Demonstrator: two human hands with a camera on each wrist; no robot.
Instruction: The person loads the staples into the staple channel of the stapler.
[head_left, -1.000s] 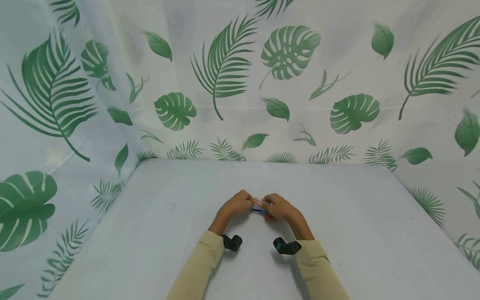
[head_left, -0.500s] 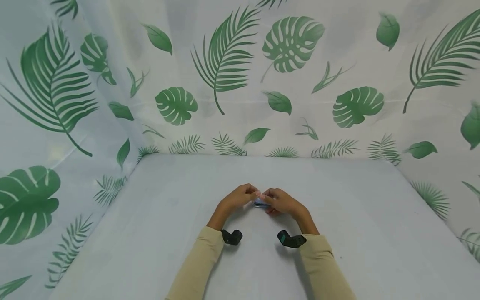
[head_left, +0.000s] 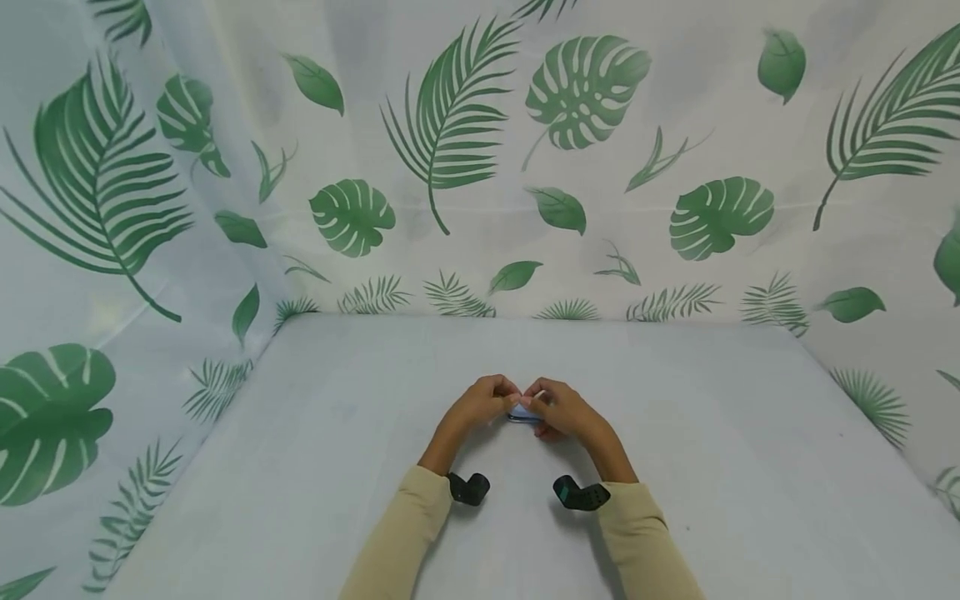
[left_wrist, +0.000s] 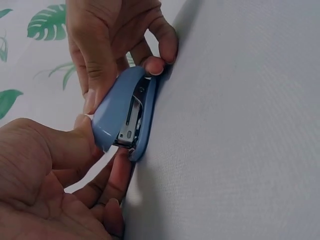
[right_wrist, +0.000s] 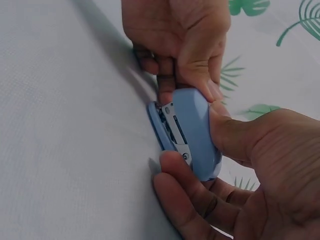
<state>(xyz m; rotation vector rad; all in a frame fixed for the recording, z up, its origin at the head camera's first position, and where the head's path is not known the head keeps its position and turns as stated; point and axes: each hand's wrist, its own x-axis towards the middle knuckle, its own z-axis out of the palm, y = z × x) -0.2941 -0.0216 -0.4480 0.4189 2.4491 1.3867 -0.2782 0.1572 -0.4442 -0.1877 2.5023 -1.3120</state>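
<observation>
A small light-blue stapler (head_left: pixel 524 412) lies between both hands near the middle of the table, with its metal magazine (left_wrist: pixel 129 120) showing in the slot between the top and the base. My left hand (head_left: pixel 480 402) pinches its front end, thumb on the blue top and fingers by the base. At the other end my right hand (head_left: pixel 564 408) grips it, its thumb on the top (right_wrist: pixel 192 132) and its curled fingers (right_wrist: pixel 182 187) by the base. The two thumb tips meet over the stapler. Part of the stapler is hidden by the fingers in the head view.
A white table (head_left: pixel 360 467) spreads around the hands. Behind it and at the sides hangs a white curtain (head_left: pixel 480 242) printed with green leaves. Dark wrist cameras (head_left: pixel 469 489) sit at the ends of both beige sleeves (head_left: pixel 405 525).
Both hands stay on the stapler, with only slight finger shifts. The head view has tilted and shifted slightly.
</observation>
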